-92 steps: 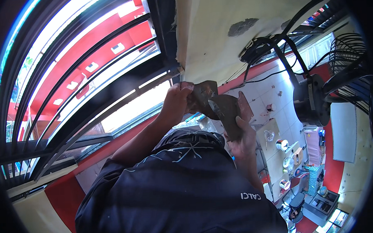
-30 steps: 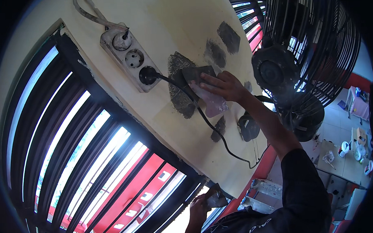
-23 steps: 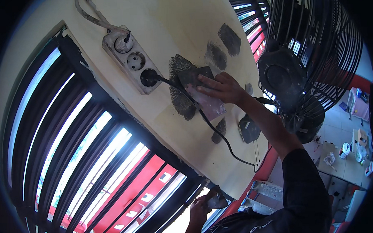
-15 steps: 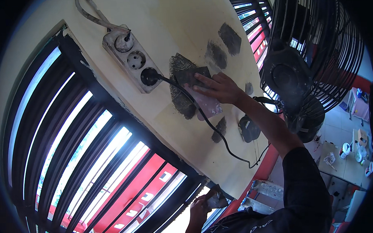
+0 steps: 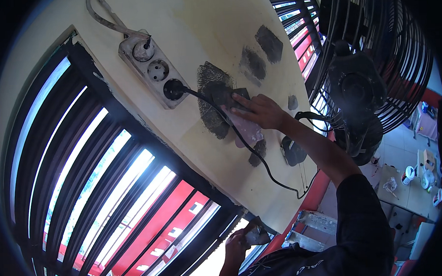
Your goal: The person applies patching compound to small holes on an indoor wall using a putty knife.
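Observation:
My right hand (image 5: 266, 112) reaches up to the cream wall (image 5: 232, 176). Its fingertips press a thin, dark, flat scraper (image 5: 236, 96) against a rough dark-grey patch (image 5: 213, 126). A smooth pinkish patch (image 5: 250, 131) lies just under the hand. The black plug cord (image 5: 260, 157) hangs across these patches, in front of the wall. Low in the picture, my left hand (image 5: 237, 240) is closed around a second flat piece, a grey putty scraper (image 5: 256, 232) with an angular, smeared blade. Part of the left hand is in shadow.
A white power strip (image 5: 153, 70) is fixed left of the patches. Dark window bars (image 5: 105, 156) fill the left side. More grey patches (image 5: 270, 44) mark the upper wall. A black caged fan (image 5: 357, 79) stands close on the right, beyond it a table (image 5: 393, 183) with containers.
My right hand and the scraper have slid slightly down and to the right over the patch. The left hand keeps its hold. The view has shifted a little.

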Action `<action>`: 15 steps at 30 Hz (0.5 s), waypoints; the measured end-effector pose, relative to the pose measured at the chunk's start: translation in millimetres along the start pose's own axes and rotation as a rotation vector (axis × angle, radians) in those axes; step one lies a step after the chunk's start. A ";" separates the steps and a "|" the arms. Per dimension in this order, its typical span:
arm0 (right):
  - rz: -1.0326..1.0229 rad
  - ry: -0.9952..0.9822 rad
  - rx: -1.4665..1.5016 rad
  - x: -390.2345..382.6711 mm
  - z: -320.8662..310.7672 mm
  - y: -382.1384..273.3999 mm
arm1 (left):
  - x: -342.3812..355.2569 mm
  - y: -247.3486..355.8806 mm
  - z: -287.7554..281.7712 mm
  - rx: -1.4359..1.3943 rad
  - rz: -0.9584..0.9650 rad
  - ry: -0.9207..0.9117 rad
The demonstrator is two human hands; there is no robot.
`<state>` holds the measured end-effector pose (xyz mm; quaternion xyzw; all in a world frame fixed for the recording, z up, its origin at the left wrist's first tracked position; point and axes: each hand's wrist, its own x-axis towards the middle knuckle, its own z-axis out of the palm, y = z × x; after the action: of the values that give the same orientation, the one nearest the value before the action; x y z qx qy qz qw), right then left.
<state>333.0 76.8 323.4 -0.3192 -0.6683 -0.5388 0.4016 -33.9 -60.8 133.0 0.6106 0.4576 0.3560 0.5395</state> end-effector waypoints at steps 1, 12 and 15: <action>-0.010 -0.002 0.033 -0.2 -3.0 -2.4 | 0.1 -1.4 -1.0 -0.035 -0.030 0.011; 0.305 0.058 0.019 18.5 -14.7 -13.7 | -3.4 4.0 -2.0 0.408 0.134 -0.044; 0.400 0.110 0.094 29.2 -11.8 -28.8 | -0.5 -2.4 -5.1 0.448 0.265 -0.067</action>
<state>296.7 58.9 336.9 -0.3963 -0.5930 -0.4333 0.5509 -39.3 -59.6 131.6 0.7809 0.4227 0.2932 0.3543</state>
